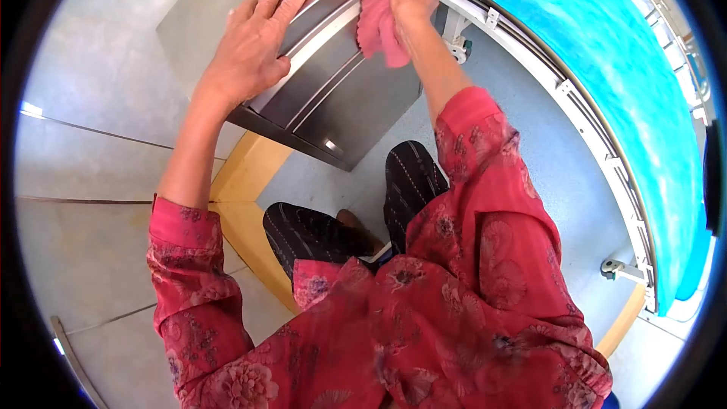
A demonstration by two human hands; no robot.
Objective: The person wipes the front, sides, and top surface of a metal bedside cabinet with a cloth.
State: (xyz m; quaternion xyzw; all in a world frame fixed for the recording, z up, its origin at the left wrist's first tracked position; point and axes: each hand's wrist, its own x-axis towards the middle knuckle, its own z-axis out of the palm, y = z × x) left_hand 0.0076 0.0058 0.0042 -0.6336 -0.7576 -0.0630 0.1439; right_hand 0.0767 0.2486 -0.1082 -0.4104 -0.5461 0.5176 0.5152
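Observation:
A crumpled pink cloth [379, 28] is bunched in my right hand [415, 1], the fingers closed round it. It lies against the upper front of a grey metal cabinet [344, 117], near the far end of its top edge. My left hand [254, 49] rests on the cabinet's top near its front edge, fingers stretched out and thumb towards the edge. That hand holds nothing. Below the cloth, seams run across the cabinet front, and a small bright spot shows low on it. Part of the cloth is hidden behind my right fingers.
To the right stands a bed with a bright blue mattress [606, 60] and a white metal frame [564, 87] with castors. My knees [413, 174] are bent in front of the cabinet. The floor is grey [522, 159] with a yellow band [250, 235] beside pale tiles.

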